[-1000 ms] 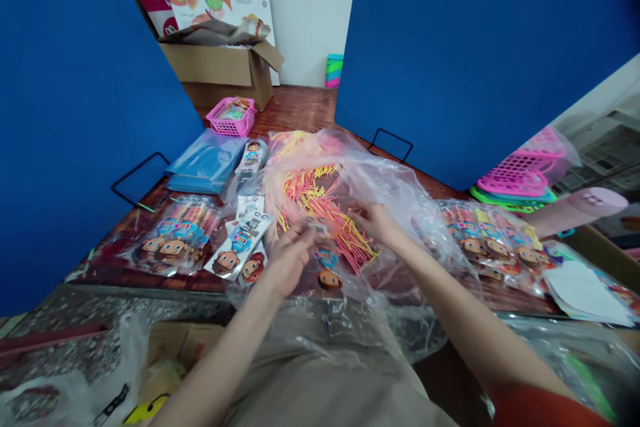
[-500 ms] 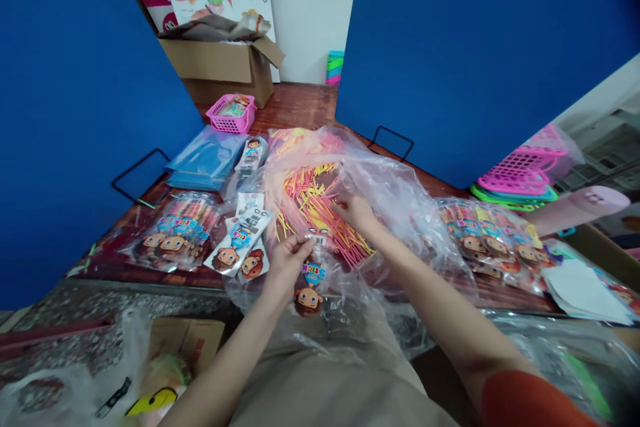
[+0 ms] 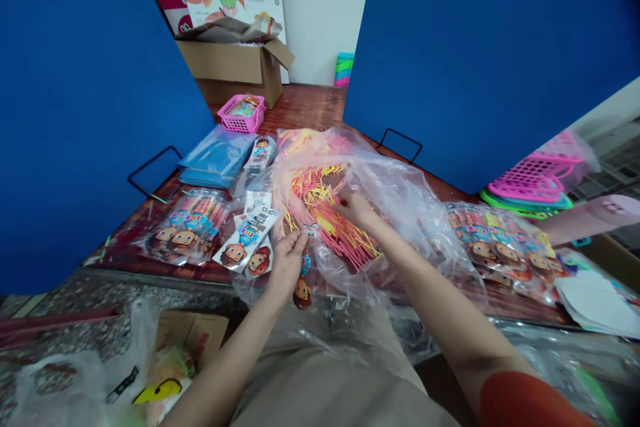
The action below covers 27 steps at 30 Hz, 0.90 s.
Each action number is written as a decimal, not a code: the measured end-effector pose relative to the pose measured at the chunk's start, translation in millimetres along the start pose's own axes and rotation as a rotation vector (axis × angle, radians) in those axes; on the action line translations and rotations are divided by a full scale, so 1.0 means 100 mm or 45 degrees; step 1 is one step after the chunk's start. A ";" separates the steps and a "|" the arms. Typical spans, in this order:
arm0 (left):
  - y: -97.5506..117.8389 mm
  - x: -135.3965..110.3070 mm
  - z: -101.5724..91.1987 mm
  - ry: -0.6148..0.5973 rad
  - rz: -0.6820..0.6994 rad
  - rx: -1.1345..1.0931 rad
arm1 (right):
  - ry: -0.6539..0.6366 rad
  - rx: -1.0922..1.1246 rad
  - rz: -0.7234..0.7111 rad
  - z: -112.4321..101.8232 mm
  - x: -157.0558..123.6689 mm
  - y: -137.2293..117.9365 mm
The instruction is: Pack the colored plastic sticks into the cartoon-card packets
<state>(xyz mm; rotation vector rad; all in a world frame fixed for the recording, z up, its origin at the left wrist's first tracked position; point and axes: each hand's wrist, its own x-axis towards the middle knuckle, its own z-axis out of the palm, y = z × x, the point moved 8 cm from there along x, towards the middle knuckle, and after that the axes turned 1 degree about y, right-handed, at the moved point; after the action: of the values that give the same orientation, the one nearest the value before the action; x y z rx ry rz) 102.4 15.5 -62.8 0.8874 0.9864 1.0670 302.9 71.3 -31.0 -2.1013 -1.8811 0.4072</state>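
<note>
My left hand (image 3: 286, 260) is closed on the top of a small clear packet (image 3: 303, 278) printed with a cartoon face, which hangs down at the table's front edge. My right hand (image 3: 356, 207) reaches into a big clear plastic bag (image 3: 400, 200) and rests with curled fingers on a heap of pink and yellow sticks (image 3: 330, 213); whether it holds any I cannot make out. Empty printed packets (image 3: 247, 240) lie just left of my left hand.
Filled stick packets lie at the left (image 3: 186, 230) and the right (image 3: 500, 243). A blue sheet stack (image 3: 215, 157), a pink basket (image 3: 243, 113) and an open cardboard box (image 3: 235, 67) stand behind. Blue panels (image 3: 75, 113) wall both sides. Stacked baskets (image 3: 530, 183) sit far right.
My left hand drew the cartoon packet down toward the table edge, so it now hangs upright. My right hand moved away from it, up into the stick heap.
</note>
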 end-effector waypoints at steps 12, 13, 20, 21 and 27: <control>0.16 0.02 0.04 0.039 0.080 0.036 | 0.353 0.557 -0.071 -0.06 -0.40 0.20; 0.16 0.03 0.04 0.047 0.082 0.042 | 0.333 0.562 -0.074 -0.03 -0.41 0.19; 0.15 0.04 0.09 0.023 0.040 0.046 | 0.348 1.017 0.025 -0.16 -0.45 0.25; 0.15 0.04 0.10 0.014 0.041 0.049 | 0.400 1.083 0.039 -0.22 -0.46 0.27; 0.15 0.04 0.09 0.001 0.020 0.042 | 0.310 0.950 0.020 -0.20 -0.46 0.21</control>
<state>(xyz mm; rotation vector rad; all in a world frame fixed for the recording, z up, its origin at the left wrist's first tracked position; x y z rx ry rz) 107.8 21.6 -47.0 0.9231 1.0011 1.0671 324.5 23.2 -20.4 -1.5710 -1.2934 0.6910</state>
